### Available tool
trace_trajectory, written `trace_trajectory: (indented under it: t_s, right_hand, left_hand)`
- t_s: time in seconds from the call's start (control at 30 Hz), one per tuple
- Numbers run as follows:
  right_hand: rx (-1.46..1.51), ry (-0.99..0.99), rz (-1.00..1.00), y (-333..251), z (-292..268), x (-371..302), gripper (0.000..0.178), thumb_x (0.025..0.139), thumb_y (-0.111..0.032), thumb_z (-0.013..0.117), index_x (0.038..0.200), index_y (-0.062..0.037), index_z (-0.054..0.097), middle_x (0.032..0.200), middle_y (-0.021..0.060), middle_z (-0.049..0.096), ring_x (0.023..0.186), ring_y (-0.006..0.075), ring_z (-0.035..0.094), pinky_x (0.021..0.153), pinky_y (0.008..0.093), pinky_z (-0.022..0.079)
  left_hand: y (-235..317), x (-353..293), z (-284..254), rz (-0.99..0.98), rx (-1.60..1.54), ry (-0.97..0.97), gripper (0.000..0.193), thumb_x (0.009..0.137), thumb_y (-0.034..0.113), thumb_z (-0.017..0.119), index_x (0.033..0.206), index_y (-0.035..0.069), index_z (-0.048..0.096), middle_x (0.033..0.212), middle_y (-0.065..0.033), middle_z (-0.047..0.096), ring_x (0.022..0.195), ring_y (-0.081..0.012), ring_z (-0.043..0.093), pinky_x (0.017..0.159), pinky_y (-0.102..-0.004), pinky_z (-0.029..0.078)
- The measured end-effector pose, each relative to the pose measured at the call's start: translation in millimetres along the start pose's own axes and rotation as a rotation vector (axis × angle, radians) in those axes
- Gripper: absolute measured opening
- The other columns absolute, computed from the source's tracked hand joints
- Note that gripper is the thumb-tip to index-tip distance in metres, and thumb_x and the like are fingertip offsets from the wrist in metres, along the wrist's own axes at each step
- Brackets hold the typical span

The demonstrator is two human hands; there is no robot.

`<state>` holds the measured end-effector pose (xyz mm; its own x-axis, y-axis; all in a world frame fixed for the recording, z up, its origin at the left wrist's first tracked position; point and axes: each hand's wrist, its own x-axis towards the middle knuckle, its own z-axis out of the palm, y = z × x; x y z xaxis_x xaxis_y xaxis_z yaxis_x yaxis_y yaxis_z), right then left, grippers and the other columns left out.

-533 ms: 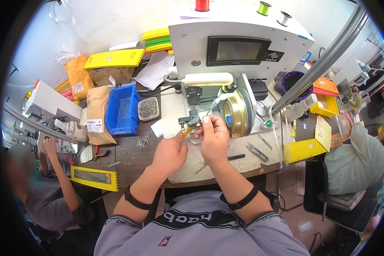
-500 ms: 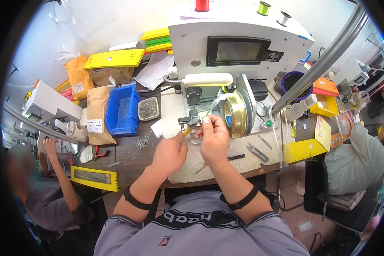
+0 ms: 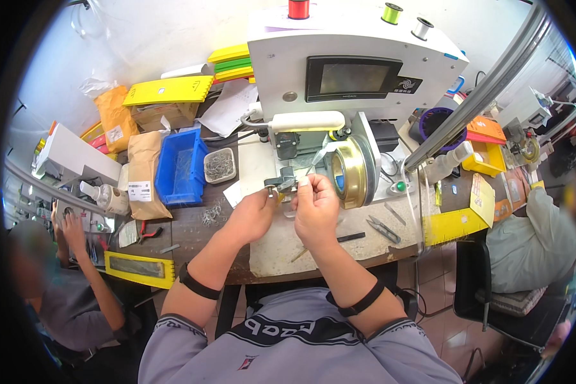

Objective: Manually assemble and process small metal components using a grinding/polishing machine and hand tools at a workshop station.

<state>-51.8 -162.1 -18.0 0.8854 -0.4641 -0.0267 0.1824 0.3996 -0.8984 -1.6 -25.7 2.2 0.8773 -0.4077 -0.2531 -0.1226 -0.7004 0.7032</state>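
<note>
My left hand [image 3: 251,216] is closed at the small dark metal clamp [image 3: 288,179] on the front of a white machine [image 3: 358,45]. A bit of yellow shows by its fingertips; what they grip is too small to make out. Just right of the clamp, my right hand [image 3: 317,208] is closed in a pinch, thumb up. Whatever sits between its thumb and finger is hidden or too fine to name. Close beside that hand stands a gold-rimmed wheel [image 3: 349,174] on the machine. A white padded bar [image 3: 308,121] runs above both hands.
Snips [image 3: 384,229] and a black stick [image 3: 351,236] lie on the pale mat [image 3: 275,256]. To the left are a pile of hooks [image 3: 212,214], a tub of small metal pieces [image 3: 220,165] and a blue bin [image 3: 181,169]. People work at both sides.
My left hand has shifted slightly up, and its fingers now cover more of the yellow piece at the clamp. The right hand keeps its pinch. The whole view has shifted a little.
</note>
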Motion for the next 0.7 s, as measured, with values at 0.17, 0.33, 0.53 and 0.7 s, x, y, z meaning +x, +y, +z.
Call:
trace_trajectory:
  t_s: [0.17, 0.33, 0.53, 0.7]
  right_hand:
    - [-0.038, 0.006, -0.025, 1.4, 0.4, 0.2, 0.009, 0.104, -0.011, 0.058, 0.102, -0.0035, 0.055, 0.080, -0.0014, 0.056, 0.062, 0.0043, 0.051, 0.055, 0.0199, 0.042]
    - [-0.009, -0.005, -0.019, 2.3, -0.9, -0.4, 0.008, 0.104, -0.011, 0.058, 0.101, -0.0041, 0.055, 0.080, -0.0015, 0.056, 0.062, 0.0044, 0.051, 0.055, 0.0200, 0.042]
    - [0.010, 0.004, -0.011, -0.2, 0.6, -0.4, 0.007, 0.103, -0.010, 0.058, 0.101, -0.0044, 0.055, 0.079, -0.0013, 0.056, 0.062, 0.0047, 0.052, 0.056, 0.0205, 0.043]
    - [0.015, 0.001, 0.018, -3.4, 2.1, -2.5, 0.007, 0.103, -0.010, 0.057, 0.102, -0.0041, 0.056, 0.079, -0.0004, 0.058, 0.063, 0.0054, 0.054, 0.056, 0.0210, 0.044]
  left_hand:
    - [-7.0, 6.1, -0.9, 0.040, 0.073, -0.027, 0.046, 0.110, 0.033, 0.039, 0.094, 0.000, 0.066, 0.084, -0.0251, 0.068, 0.082, -0.0429, 0.065, 0.076, -0.0451, 0.050]
    - [7.6, 6.1, -8.4, -0.043, 0.216, -0.104, 0.049, 0.109, 0.033, 0.038, 0.092, -0.001, 0.069, 0.087, -0.0274, 0.069, 0.086, -0.0443, 0.066, 0.077, -0.0492, 0.051]
    - [30.5, -7.6, -26.0, -0.052, 0.389, -0.069, 0.036, 0.101, 0.025, 0.048, 0.108, -0.005, 0.068, 0.098, -0.0314, 0.069, 0.098, -0.0467, 0.066, 0.085, -0.0519, 0.052]
    - [13.9, -4.7, -8.3, 0.022, 0.157, 0.027, 0.039, 0.106, 0.028, 0.045, 0.099, -0.004, 0.067, 0.088, -0.0305, 0.068, 0.087, -0.0477, 0.066, 0.077, -0.0529, 0.050]
